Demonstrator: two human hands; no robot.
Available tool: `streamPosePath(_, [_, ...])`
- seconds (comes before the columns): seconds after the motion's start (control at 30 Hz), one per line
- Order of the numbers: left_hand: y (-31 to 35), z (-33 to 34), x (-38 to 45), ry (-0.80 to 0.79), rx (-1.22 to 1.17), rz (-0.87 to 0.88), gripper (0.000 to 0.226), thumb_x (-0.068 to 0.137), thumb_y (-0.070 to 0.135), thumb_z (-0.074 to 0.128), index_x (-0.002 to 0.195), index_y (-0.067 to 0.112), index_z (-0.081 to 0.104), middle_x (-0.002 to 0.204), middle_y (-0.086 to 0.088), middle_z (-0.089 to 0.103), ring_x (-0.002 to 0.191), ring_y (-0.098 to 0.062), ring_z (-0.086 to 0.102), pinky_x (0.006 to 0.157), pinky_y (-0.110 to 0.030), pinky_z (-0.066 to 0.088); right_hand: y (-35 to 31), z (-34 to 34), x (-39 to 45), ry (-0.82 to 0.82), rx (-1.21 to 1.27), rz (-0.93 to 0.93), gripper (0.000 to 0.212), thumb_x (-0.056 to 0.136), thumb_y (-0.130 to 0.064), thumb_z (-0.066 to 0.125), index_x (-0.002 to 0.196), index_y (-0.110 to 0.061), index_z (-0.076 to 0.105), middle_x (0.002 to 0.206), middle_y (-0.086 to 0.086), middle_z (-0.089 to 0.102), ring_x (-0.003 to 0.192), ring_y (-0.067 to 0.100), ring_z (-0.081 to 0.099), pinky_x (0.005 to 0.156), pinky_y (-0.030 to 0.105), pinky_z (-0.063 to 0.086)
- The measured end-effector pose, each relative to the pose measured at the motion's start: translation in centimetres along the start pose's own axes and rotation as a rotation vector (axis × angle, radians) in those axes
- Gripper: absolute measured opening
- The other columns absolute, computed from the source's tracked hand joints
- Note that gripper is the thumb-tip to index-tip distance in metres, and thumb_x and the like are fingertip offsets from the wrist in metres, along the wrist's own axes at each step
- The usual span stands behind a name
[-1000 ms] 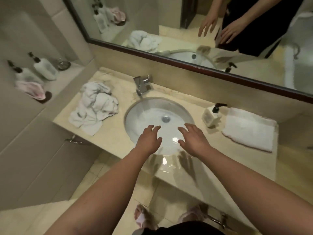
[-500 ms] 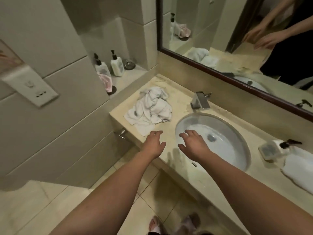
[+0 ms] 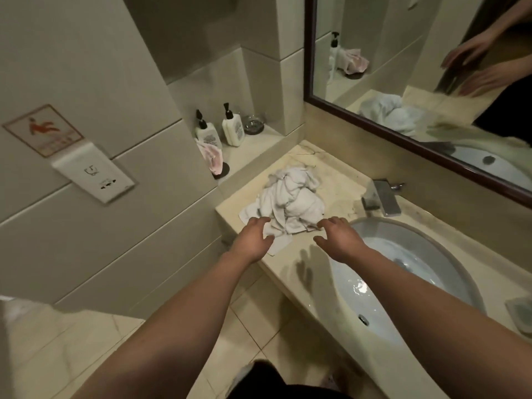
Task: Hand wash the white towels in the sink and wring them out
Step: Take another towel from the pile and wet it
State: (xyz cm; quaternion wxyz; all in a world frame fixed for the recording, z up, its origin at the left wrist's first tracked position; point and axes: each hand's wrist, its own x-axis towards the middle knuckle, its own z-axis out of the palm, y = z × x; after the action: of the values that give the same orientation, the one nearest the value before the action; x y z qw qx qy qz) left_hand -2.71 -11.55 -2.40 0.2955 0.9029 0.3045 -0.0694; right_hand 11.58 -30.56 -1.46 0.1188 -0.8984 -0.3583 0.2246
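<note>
A crumpled heap of white towels (image 3: pixel 290 198) lies on the beige counter (image 3: pixel 339 180), left of the oval white sink (image 3: pixel 414 272). My left hand (image 3: pixel 253 240) reaches over the heap's near left edge, fingers spread and relaxed, fingertips at or just above the cloth. My right hand (image 3: pixel 339 240) hovers at the heap's near right edge, beside the sink's left rim, fingers also spread. Neither hand holds anything. The sink looks wet, with no towel in it.
A chrome faucet (image 3: pixel 381 197) stands behind the sink. Two pump bottles (image 3: pixel 233 128), a small glass dish (image 3: pixel 253 125) and a pink cloth (image 3: pixel 214 158) sit on a ledge at the back left. A mirror (image 3: pixel 417 76) hangs above. A soap dispenser (image 3: pixel 521 312) shows at the right edge.
Both hands have moved left from over the sink to the near edge of the towel heap. The view has swung left with them.
</note>
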Motion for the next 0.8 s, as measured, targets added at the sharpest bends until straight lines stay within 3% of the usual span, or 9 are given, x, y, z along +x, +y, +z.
streamPosePath(0.17, [-0.3, -1.1, 4.1, 0.005, -0.003, -0.002, 0.049, 0.099, 0.030, 0.056, 0.146, 0.022, 0.044, 0.146, -0.005, 0.043, 0.116, -0.025, 0.057, 0.089, -0.030, 0.043, 0.0, 0.2, 3.3, -0.015, 0.045, 0.005, 0.044, 0.099, -0.038, 0.053, 0.136, -0.015, 0.053, 0.133, 0.011, 0.054, 0.127, 0.029, 0.042, 0.099, 0.036, 0.039])
streamPosePath(0.4, [-1.4, -1.7, 11.5, -0.018, -0.092, -0.018, 0.039, 0.100, 0.031, 0.056, 0.137, 0.021, 0.053, 0.135, -0.006, 0.052, 0.115, -0.024, 0.057, 0.095, -0.033, 0.046, -0.6, -0.1, 9.4, 0.026, 0.137, 0.091, 0.040, 0.101, -0.035, 0.053, 0.134, -0.013, 0.054, 0.128, 0.014, 0.057, 0.123, 0.029, 0.046, 0.092, 0.035, 0.039])
streamPosePath(0.57, [-2.5, -2.6, 19.4, -0.075, -0.235, 0.072, 0.028, 0.100, 0.033, 0.059, 0.118, 0.013, 0.067, 0.119, -0.006, 0.067, 0.108, -0.023, 0.064, 0.090, -0.032, 0.049, -2.2, -0.1, 16.0, 0.083, 0.234, 0.252, 0.040, 0.101, -0.034, 0.052, 0.133, -0.012, 0.056, 0.129, 0.012, 0.059, 0.121, 0.028, 0.052, 0.089, 0.034, 0.042])
streamPosePath(0.7, [-2.6, -3.0, 24.9, -0.065, -0.260, 0.156, 0.031, 0.100, 0.029, 0.061, 0.122, 0.008, 0.067, 0.118, -0.008, 0.068, 0.109, -0.023, 0.064, 0.089, -0.027, 0.047, -3.3, 0.1, 20.5, 0.195, 0.380, 0.386, 0.040, 0.099, -0.035, 0.055, 0.131, -0.010, 0.056, 0.126, 0.013, 0.063, 0.115, 0.030, 0.058, 0.086, 0.034, 0.044])
streamPosePath(0.8, [-2.7, -2.5, 27.7, -0.094, -0.226, 0.176, 0.047, 0.098, 0.033, 0.062, 0.139, 0.010, 0.056, 0.131, -0.009, 0.060, 0.118, -0.023, 0.060, 0.096, -0.026, 0.044, -4.1, 0.5, 22.8, 0.235, 0.505, 0.452, 0.055, 0.098, -0.036, 0.059, 0.145, -0.012, 0.044, 0.133, 0.017, 0.060, 0.120, 0.034, 0.058, 0.092, 0.037, 0.046])
